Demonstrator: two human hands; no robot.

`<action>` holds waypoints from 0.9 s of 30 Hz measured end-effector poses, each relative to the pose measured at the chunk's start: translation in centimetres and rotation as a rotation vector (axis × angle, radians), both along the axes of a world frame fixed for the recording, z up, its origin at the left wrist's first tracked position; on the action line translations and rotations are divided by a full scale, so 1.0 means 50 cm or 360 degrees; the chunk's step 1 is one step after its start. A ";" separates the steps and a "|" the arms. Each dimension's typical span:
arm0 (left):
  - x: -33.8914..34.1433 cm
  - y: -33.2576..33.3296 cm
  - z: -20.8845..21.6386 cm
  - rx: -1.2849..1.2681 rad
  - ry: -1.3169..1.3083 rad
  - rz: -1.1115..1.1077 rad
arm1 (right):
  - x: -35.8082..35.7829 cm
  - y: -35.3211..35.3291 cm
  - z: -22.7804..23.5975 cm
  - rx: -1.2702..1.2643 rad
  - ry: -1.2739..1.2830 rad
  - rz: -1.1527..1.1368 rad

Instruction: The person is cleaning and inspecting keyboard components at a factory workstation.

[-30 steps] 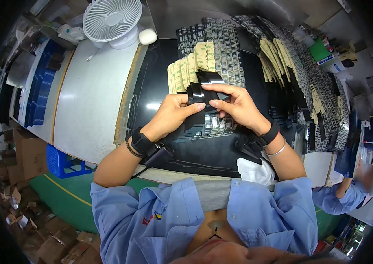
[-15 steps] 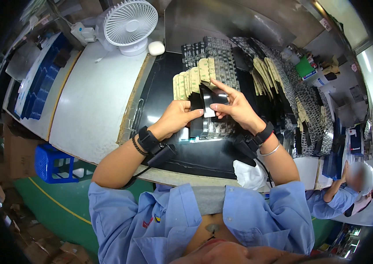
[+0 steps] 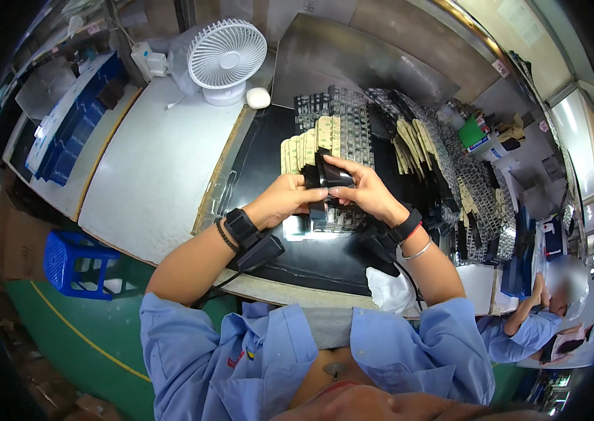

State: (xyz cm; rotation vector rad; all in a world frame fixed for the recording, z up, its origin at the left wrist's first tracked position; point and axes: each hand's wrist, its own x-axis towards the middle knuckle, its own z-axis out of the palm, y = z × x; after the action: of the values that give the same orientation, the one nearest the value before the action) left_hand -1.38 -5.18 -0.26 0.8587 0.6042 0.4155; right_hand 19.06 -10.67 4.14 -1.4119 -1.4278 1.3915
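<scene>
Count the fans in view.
1: a white fan stands at the far end of the white table, left of the black mat. Others may be hidden beyond the frame.

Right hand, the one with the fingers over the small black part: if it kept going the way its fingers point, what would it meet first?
Probably the left hand. The right hand points left across the small black part both hands hold, so the left hand's fingertips lie directly ahead, though depth is hard to judge here.
</scene>
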 end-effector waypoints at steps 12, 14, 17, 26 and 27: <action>0.001 -0.009 -0.012 0.0450 0.0038 -0.0076 | 0.033 0.063 0.020 -0.0725 0.1153 0.0262; 0.006 -0.006 -0.014 0.0471 0.0041 -0.0115 | 0.031 0.092 0.002 -0.0802 0.1140 -0.0144; 0.002 -0.016 0.015 0.0453 0.0121 -0.0094 | -0.001 0.125 -0.048 -0.0377 0.0653 -0.0339; -0.011 -0.010 0.033 0.0177 0.0073 -0.0053 | 0.153 0.054 0.368 0.0595 -0.0434 0.0042; -0.006 -0.017 0.042 0.0161 0.0045 0.0029 | 0.174 0.038 0.407 0.0576 -0.0545 0.0013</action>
State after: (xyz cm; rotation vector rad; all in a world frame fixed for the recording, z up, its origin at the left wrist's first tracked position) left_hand -1.70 -6.01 1.85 0.9574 0.6213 0.4540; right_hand 27.75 -8.75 24.47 -1.4453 -1.7969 0.8609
